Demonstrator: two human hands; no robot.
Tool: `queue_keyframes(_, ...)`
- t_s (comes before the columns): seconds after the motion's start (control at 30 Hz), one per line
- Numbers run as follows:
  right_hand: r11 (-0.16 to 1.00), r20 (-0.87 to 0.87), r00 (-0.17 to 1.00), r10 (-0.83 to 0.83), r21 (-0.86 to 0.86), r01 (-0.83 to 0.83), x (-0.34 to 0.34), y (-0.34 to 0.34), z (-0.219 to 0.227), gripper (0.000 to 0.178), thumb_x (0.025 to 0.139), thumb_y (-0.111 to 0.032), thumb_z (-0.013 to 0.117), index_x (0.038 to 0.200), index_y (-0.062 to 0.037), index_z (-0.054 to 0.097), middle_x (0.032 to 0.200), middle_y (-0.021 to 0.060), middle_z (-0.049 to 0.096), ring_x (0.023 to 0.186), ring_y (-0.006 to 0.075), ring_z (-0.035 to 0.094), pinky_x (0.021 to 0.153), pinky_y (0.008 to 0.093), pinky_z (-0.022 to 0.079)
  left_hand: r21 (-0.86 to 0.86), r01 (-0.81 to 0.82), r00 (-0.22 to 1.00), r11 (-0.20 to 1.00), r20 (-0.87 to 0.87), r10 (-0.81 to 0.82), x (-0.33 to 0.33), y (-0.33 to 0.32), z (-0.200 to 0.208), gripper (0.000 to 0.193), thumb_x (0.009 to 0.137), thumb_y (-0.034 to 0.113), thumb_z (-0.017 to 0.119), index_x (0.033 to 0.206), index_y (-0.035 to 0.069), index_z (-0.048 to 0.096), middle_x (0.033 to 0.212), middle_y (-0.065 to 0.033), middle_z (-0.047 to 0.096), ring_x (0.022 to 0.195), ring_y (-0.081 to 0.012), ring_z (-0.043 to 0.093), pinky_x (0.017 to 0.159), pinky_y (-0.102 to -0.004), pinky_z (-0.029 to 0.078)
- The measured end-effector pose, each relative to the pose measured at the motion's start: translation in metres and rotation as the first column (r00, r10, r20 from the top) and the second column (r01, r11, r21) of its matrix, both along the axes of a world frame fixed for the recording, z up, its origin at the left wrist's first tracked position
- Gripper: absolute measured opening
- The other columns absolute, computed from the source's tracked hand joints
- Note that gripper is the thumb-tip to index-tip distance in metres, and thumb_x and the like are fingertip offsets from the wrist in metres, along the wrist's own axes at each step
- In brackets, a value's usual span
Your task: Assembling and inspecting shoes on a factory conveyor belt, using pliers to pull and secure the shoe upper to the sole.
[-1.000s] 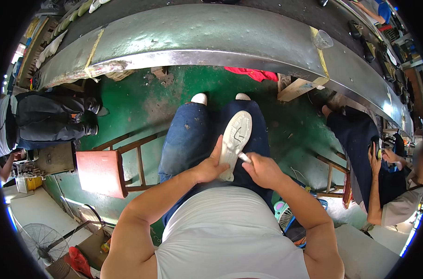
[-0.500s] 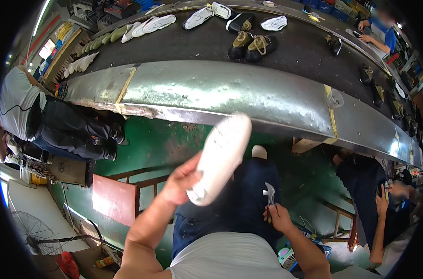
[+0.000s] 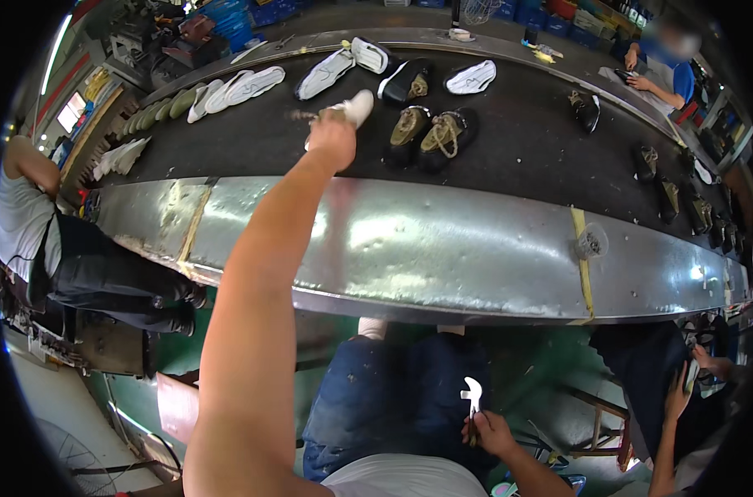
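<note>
My left hand [image 3: 333, 139] is stretched far forward over the dark conveyor belt [image 3: 244, 149]. Its fingers are closed around a cream-coloured shoe [image 3: 359, 108], whose rounded end sticks out past them. Blurred brownish strands, perhaps laces, show on its left side; my hand covers much of the rest. Just right of it stands a pair of black-and-olive lace-up shoes [image 3: 443, 142]. Low in front of my body, my right hand [image 3: 491, 432] grips the handle of a claw hammer [image 3: 473, 395], its metal head pointing up.
Along the far side of the belt lie white-soled shoes [image 3: 325, 74] and a row of pale and green pieces [image 3: 182, 102]. More dark shoes [image 3: 669, 199] line the right. A metal ledge [image 3: 443, 240] with a clear cup [image 3: 592, 242] borders the belt. Co-workers are left, right and across.
My left hand has carried the cream shoe from above my lap forward over the belt. The belt and ledge now appear lower in view. The right hand still holds the hammer.
</note>
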State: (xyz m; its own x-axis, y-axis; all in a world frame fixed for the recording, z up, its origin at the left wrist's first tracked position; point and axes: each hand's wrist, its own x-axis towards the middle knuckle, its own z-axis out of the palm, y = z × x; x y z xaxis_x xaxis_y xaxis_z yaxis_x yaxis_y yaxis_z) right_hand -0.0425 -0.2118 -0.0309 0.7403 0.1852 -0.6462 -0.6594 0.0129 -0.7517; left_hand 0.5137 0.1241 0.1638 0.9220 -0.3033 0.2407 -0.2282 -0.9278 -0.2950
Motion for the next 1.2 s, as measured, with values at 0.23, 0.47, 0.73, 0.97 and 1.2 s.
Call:
queue_keyframes(0.23, 0.999, -0.001, 1.0, -0.029, -0.023, 0.029, 0.035, 0.004, 0.016, 0.039, 0.108, -0.027, 0.04, 0.105, 0.0059, 0.059, 0.085, 0.0132, 0.069, 0.07, 0.0191, 0.069, 0.064, 0.031, 0.056, -0.476, 0.467, 0.871, 0.745, 0.104, -0.48, -0.036, 0.021, -0.034, 0.02, 0.085, 0.0, 0.057, 0.101, 0.0, 0.069, 0.118, -0.0195, 0.067, 0.12, -0.0377, 0.059, 0.1, -0.0433, 0.05)
queue_keyframes(0.47, 0.999, -0.061, 0.997, -0.043, 0.01, 0.044, 0.065, 0.001, 0.01, 0.039, 0.108, -0.028, 0.039, 0.105, 0.006, 0.059, 0.085, 0.0144, 0.069, 0.07, 0.022, 0.069, 0.065, 0.034, 0.056, -0.958, -0.26, 0.812, -0.117, -0.152, -0.563, -0.235, 0.065, -0.041, 0.018, 0.096, 0.0, 0.054, 0.104, -0.002, 0.07, 0.097, -0.0115, 0.073, 0.084, -0.0164, 0.069, 0.073, -0.0313, 0.056)
queue_keyframes(0.73, 1.0, -0.127, 0.992, 0.0, -0.028, -0.004, 0.088, 0.011, 0.029, 0.04, 0.108, -0.031, 0.039, 0.108, 0.0044, 0.057, 0.089, 0.016, 0.068, 0.073, 0.025, 0.069, 0.068, 0.0365, 0.056, -0.152, -0.441, 0.821, -0.884, -0.467, -0.33, -0.263, 0.143, -0.163, 0.037, 0.104, 0.033, 0.044, 0.127, 0.006, 0.055, 0.109, -0.0073, 0.069, 0.086, -0.0259, 0.068, 0.072, -0.0375, 0.059)
queue_keyframes(0.97, 0.996, -0.133, 0.991, -0.005, -0.085, -0.006, 0.074, 0.008, 0.024, 0.043, 0.107, -0.036, 0.04, 0.108, 0.0037, 0.058, 0.089, 0.016, 0.069, 0.073, 0.0255, 0.07, 0.065, 0.0361, 0.056, -0.204, -0.22, 0.931, -0.954, -0.334, -0.144, -0.187, 0.161, -0.12, 0.039, 0.102, 0.04, 0.047, 0.118, 0.007, 0.061, 0.103, -0.0073, 0.068, 0.086, -0.0215, 0.065, 0.071, -0.0375, 0.055)
queue_keyframes(1.2, 0.99, -0.047, 0.997, -0.054, -0.129, 0.048, 0.066, -0.001, 0.016, 0.051, 0.105, -0.045, 0.041, 0.104, 0.0033, 0.059, 0.081, 0.0163, 0.068, 0.068, 0.0285, 0.069, 0.06, 0.0379, 0.056, -0.344, -0.267, 0.915, -0.9, -0.384, -0.125, -0.191, 0.186, -0.156, 0.039, 0.102, 0.041, 0.047, 0.116, 0.007, 0.061, 0.101, -0.0081, 0.068, 0.085, -0.0222, 0.064, 0.072, -0.0387, 0.054)
